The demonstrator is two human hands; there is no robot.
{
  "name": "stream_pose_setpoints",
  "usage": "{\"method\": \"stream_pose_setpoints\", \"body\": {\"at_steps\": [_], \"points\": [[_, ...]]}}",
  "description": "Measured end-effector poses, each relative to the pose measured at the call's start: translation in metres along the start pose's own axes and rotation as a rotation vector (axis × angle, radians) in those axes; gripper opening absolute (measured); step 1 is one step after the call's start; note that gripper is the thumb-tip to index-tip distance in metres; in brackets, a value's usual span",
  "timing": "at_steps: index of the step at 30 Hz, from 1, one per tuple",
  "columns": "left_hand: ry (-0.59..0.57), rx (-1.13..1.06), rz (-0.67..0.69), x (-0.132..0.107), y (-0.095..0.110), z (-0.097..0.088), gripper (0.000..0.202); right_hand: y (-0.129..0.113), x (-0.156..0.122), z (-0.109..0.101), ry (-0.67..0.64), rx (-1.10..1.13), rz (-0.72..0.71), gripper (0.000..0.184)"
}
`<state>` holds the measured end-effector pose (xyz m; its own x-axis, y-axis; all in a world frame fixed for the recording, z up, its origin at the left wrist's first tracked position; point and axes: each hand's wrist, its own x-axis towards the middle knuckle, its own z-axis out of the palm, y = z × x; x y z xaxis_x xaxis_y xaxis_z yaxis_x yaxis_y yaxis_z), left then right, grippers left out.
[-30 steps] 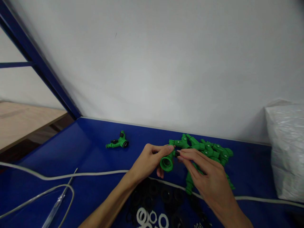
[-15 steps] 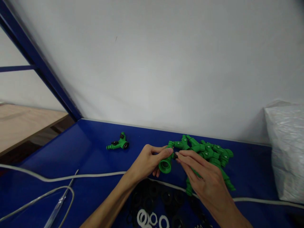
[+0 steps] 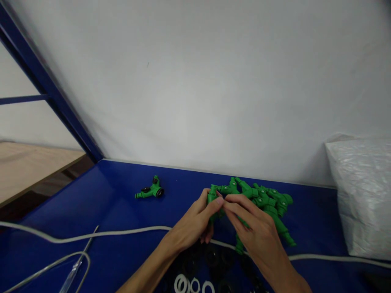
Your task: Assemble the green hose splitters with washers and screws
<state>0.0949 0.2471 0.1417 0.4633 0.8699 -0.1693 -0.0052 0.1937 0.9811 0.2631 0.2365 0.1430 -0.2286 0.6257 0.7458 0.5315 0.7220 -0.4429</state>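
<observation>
My left hand (image 3: 195, 219) is closed around a green plastic Y-shaped hose connector (image 3: 211, 196), thumb across its front. Against its right side press the pinched fingertips of my right hand (image 3: 258, 224). The small black part they held a moment ago is now hidden by the fingers. Just behind and to the right lies a pile of similar green connectors (image 3: 269, 199). A separate green connector with black fittings (image 3: 155, 190) rests on the blue table to the left.
White rings (image 3: 195, 285) and black rings (image 3: 211, 255) lie below my hands on the blue table (image 3: 122, 211). A white cable (image 3: 128, 232) crosses the table behind my forearms. A thin metal-tipped tool (image 3: 75, 268) lies at left, a plastic-wrapped bundle (image 3: 363, 199) at right.
The green connector has turned in my left hand, so its wide round opening no longer faces me. My right fingertips have moved in against it, covering the black part. The view has shifted slightly.
</observation>
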Motion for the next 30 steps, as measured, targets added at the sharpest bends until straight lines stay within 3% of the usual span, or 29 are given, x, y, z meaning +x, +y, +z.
{"method": "stream_pose_setpoints", "body": {"at_steps": [6,14,30], "points": [[-0.094,-0.122,-0.012,0.002,-0.001,0.001,0.055,0.002,0.0,0.0,0.049,0.064,0.125,0.011],[-0.072,-0.282,0.082,0.007,-0.001,0.0,0.046,-0.001,0.0,0.002,0.044,0.059,0.176,0.013],[0.011,-0.3,0.135,0.009,0.0,-0.009,0.048,-0.005,-0.003,-0.007,-0.222,0.008,0.225,0.037]]}}
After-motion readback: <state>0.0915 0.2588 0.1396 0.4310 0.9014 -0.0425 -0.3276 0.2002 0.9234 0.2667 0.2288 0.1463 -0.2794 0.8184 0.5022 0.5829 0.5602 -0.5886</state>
